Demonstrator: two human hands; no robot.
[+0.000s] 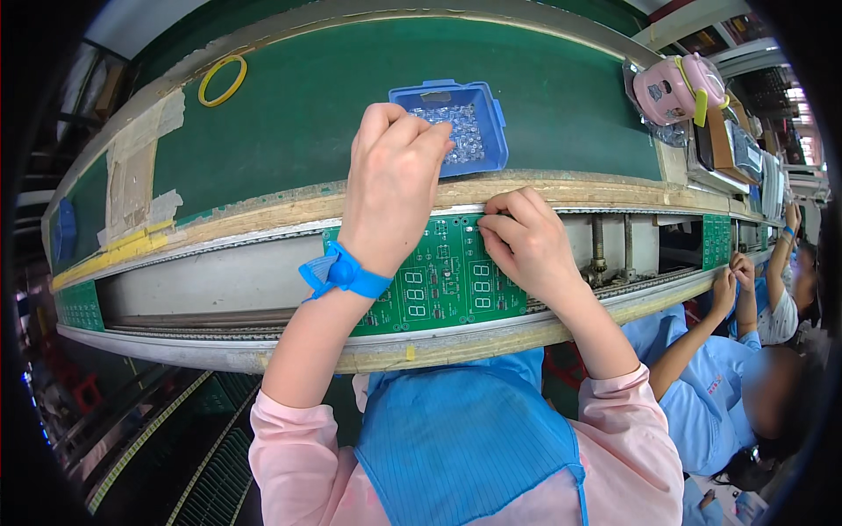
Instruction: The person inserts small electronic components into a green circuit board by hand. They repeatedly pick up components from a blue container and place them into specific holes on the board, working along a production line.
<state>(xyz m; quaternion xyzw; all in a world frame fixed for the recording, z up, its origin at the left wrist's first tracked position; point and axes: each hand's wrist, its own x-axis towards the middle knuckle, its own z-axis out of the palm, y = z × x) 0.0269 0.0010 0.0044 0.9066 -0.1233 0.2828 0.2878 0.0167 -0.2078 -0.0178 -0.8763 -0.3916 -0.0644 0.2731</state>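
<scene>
Left hand (393,180) hides blue tray (481,118) contents partly.

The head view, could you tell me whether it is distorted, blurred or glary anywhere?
Head view: fisheye bends the conveyor rail into an arc; black vignette rings the corners; both hands, left and right, and the circuit board are sharp; bright glare washes the far right.

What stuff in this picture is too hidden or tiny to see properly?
- Head view: the left hand covers part of the blue tray, and the little parts inside are too small to tell.
- Whatever the right hand pinches on the green board is hidden by its fingers.
- The next board along the line is partly behind the rail.
- The neighbour's hands are tiny at the picture's bent rim.
</scene>
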